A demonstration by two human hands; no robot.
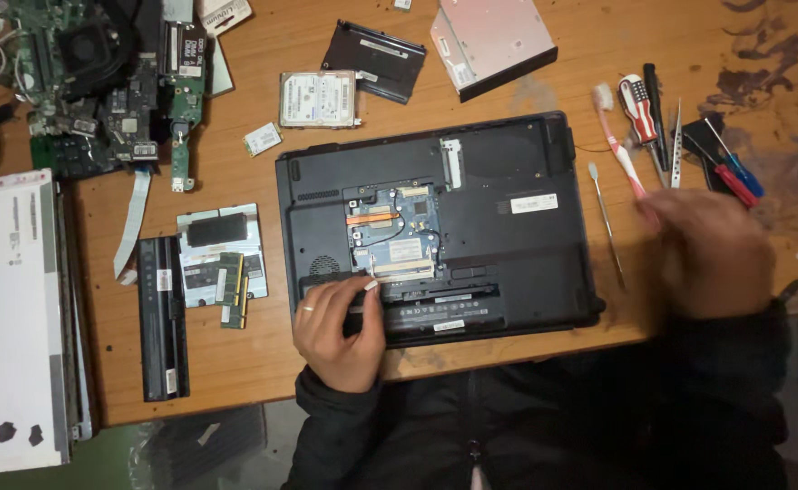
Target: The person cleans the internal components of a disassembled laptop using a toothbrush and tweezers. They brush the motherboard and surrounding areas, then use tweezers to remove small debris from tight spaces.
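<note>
Wooden table [263,363], opened black laptop [517,236] laid underside up.
Left hand [337,331] is pressed, fingers curled, on laptop edge; right hand [712,254] is blurred, grip indeterminable.

One laptop [435,227], one battery [163,318], one hard drive [317,99], one toothbrush [618,141].

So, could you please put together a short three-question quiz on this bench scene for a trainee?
1. True or false: the left hand rests on the upturned laptop.
2. What lies nearest the blurred right hand? A) the tools B) the hard drive C) the battery
3. On which side of the laptop, as pictured, is the circuit board?

Key: 1 true; 2 A; 3 the left, toward the top.
</note>
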